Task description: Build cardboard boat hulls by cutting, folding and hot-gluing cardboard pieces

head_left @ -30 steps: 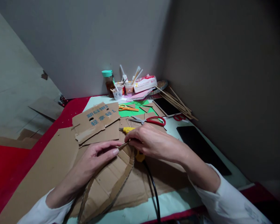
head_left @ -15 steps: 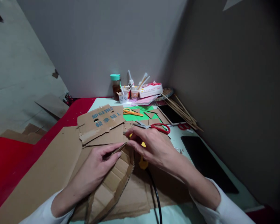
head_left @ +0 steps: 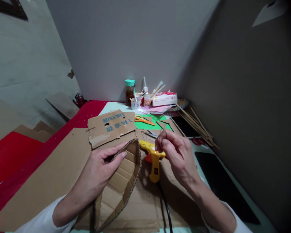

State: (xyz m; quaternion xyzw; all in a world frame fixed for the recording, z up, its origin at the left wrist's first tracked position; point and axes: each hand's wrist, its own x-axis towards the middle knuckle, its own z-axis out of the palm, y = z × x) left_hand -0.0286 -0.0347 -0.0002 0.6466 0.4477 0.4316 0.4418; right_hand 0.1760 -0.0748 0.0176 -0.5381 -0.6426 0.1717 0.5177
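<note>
My left hand (head_left: pixel 94 173) grips a boat-shaped cardboard piece (head_left: pixel 120 186) by its left wall, thumb inside and fingers outside. Its raised corrugated walls meet in a point at the far end, and its floor is creased. My right hand (head_left: pixel 179 157) is raised to the right, apart from the piece, its fingertips pinched together; whether anything tiny is between them I cannot make out. Between the cardboard piece and this hand lies a yellow hot glue gun (head_left: pixel 155 166) with a black cord, partly covered by my right fingers. Scissor blades (head_left: pixel 150 134) show just beyond, their handles hidden.
Large cardboard sheets (head_left: pixel 50 171) cover the table's left and middle. Behind lie a printed cardboard scrap (head_left: pixel 116 131), orange scissors (head_left: pixel 144 120) and a tablet (head_left: pixel 184 126). Cups (head_left: pixel 147 101), a lidded bottle (head_left: pixel 129 94) and wooden sticks (head_left: pixel 199 126) stand or lie farther back. A black panel (head_left: pixel 225 187) lies right.
My right hand has drawn back from the cardboard piece's tip toward the right, its fingers closing into a pinch. The glue gun now shows more. My left hand keeps its hold; the view has shifted.
</note>
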